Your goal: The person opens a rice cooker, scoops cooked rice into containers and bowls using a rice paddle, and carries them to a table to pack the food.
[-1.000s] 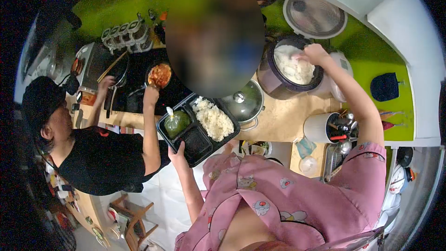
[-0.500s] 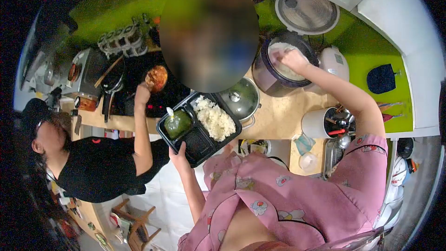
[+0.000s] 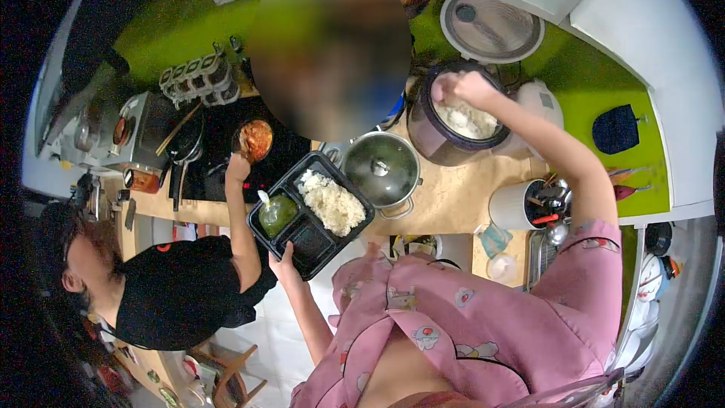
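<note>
My left hand point(image 3: 285, 266) grips the near edge of a black compartment tray point(image 3: 310, 243), thumb over the rim. Cooked rice point(image 3: 332, 205) fills its large right section. A knotted clear bag of green contents point(image 3: 278, 217) lies in the upper left section; the lower section is bare. Above the open rice cooker point(image 3: 432, 130), my right hand point(image 3: 470, 91) is closed, its fingers bent down over the rim's left side. Whatever it holds is hidden or too small to make out. White rice point(image 3: 470, 119) shows inside the cooker below it.
A lidded pot point(image 3: 381, 172) stands between tray and cooker. The cooker's lid point(image 3: 495, 26) is raised behind. A utensil holder point(image 3: 517, 205) stands at right. On the left, a co-worker's hand point(image 3: 238, 168) is at a pan of red food point(image 3: 255, 140). A blurred oval covers the back.
My right hand has risen from inside the cooker towards its upper left rim. The tray in my left hand has shifted slightly left in view. The co-worker leans a little differently.
</note>
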Demonstrator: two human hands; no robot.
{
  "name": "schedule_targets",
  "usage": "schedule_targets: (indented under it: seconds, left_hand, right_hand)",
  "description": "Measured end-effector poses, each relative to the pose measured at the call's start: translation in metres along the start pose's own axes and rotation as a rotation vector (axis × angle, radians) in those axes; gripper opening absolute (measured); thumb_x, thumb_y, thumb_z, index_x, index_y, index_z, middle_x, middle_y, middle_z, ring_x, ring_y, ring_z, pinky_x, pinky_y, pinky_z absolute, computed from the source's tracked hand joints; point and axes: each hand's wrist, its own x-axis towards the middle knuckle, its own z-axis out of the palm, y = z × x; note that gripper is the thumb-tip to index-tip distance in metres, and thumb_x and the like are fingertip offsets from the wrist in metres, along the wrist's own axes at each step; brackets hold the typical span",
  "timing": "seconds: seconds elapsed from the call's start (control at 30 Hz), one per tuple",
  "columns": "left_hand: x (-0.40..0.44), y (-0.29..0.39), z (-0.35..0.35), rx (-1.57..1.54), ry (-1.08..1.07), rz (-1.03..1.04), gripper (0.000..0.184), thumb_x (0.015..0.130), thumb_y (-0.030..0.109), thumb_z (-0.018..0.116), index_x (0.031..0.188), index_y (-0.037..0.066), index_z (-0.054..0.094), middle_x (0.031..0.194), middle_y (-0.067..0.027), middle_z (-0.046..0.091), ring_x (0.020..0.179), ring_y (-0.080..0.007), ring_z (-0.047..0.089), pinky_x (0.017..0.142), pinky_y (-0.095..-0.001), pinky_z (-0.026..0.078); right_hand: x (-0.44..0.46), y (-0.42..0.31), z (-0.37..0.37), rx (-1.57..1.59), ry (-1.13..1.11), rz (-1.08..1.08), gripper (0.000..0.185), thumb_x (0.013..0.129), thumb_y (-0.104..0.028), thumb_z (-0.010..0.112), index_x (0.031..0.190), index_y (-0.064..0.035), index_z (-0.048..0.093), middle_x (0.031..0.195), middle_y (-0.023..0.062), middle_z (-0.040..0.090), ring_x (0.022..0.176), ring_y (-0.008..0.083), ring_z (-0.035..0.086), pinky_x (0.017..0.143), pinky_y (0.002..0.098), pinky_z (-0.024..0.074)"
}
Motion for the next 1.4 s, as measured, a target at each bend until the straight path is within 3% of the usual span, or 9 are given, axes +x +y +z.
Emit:
schedule_targets:
  seconds: [0.23,0.37,0.53,0.63,0.67,0.83,1.1,1.23,1.4]
  left_hand:
    - [0.007,-0.007,0.004,0.000,-0.012,0.045,0.037,0.083,-0.003,0.063,0.119,-0.004,0.055,0.110,-0.0110,0.063,0.096,-0.0240,0.062,0.086,-0.0364,0.050]
    - [0.006,-0.013,0.009,-0.015,0.004,-0.025,0.039,0.082,-0.002,0.064,0.120,-0.002,0.056,0.110,-0.0105,0.062,0.094,-0.0242,0.062,0.086,-0.0375,0.050]
    - [0.005,-0.009,0.019,0.061,-0.052,-0.058,0.032,0.084,-0.002,0.063,0.116,-0.003,0.059,0.106,-0.0088,0.065,0.092,-0.0205,0.062,0.084,-0.0325,0.048]
    - [0.004,0.004,0.036,0.119,-0.100,-0.033,0.031,0.084,-0.002,0.063,0.115,-0.003,0.059,0.105,-0.0086,0.065,0.092,-0.0205,0.062,0.084,-0.0321,0.048]
    - [0.008,0.004,0.039,0.079,-0.116,-0.060,0.030,0.084,-0.001,0.063,0.114,-0.002,0.060,0.105,-0.0083,0.066,0.092,-0.0205,0.062,0.084,-0.0312,0.048]
    - [0.043,-0.004,0.055,0.104,-0.197,-0.117,0.031,0.084,0.001,0.065,0.115,0.001,0.060,0.103,-0.0075,0.065,0.088,-0.0195,0.062,0.081,-0.0314,0.048]
    - [0.055,0.008,0.083,0.215,-0.283,-0.108,0.027,0.085,0.002,0.064,0.112,0.000,0.061,0.102,-0.0054,0.065,0.089,-0.0163,0.060,0.081,-0.0291,0.045]
    - [0.051,0.014,0.096,0.270,-0.300,-0.067,0.026,0.086,0.002,0.065,0.111,-0.001,0.061,0.103,-0.0049,0.065,0.089,-0.0152,0.060,0.081,-0.0288,0.046]
    - [0.052,0.013,0.100,0.272,-0.265,-0.117,0.027,0.086,0.001,0.065,0.112,-0.001,0.060,0.105,-0.0053,0.065,0.090,-0.0158,0.060,0.081,-0.0288,0.046]
  right_hand:
    - [-0.020,0.007,0.018,0.019,-0.338,0.021,0.016,0.075,-0.016,0.060,0.063,-0.0130,0.069,0.073,0.0103,0.068,0.067,0.0278,0.068,0.052,0.0404,0.0513]
    - [-0.041,0.036,-0.011,-0.059,-0.465,-0.002,0.015,0.076,-0.015,0.060,0.083,-0.0202,0.072,0.083,0.0116,0.066,0.073,0.0248,0.067,0.055,0.0392,0.0494]
    - [-0.054,0.034,-0.073,0.170,-0.290,0.651,0.039,0.071,-0.024,0.066,0.110,-0.0196,0.070,0.080,0.0175,0.068,0.073,0.0349,0.066,0.068,0.0457,0.0534]
    - [-0.070,0.003,-0.077,0.239,-0.409,0.968,0.038,0.073,-0.029,0.068,0.109,-0.0190,0.071,0.081,0.0195,0.069,0.077,0.0345,0.068,0.070,0.0446,0.0541]
    - [-0.078,-0.009,-0.066,0.316,-0.326,0.992,0.029,0.076,-0.034,0.065,0.085,-0.0082,0.074,0.084,0.0242,0.068,0.078,0.0369,0.069,0.073,0.0462,0.0559]
    - [-0.058,-0.052,-0.010,0.610,-0.200,1.287,0.033,0.077,-0.037,0.062,0.093,-0.0112,0.074,0.086,0.0218,0.069,0.081,0.0369,0.068,0.078,0.0443,0.0546]
    - [-0.048,-0.027,-0.041,0.620,-0.059,1.249,0.039,0.072,-0.044,0.068,0.101,-0.0182,0.074,0.086,0.0183,0.070,0.082,0.0337,0.069,0.076,0.0426,0.0545]
    - [-0.049,-0.051,-0.102,0.557,-0.395,0.989,0.039,0.071,-0.032,0.070,0.109,-0.0218,0.072,0.087,0.0183,0.069,0.079,0.0341,0.068,0.075,0.0408,0.0539]
    - [-0.062,-0.071,-0.047,0.379,-0.283,0.697,0.025,0.066,-0.024,0.071,0.088,-0.0120,0.071,0.067,0.0177,0.064,0.064,0.0338,0.065,0.060,0.0436,0.0521]
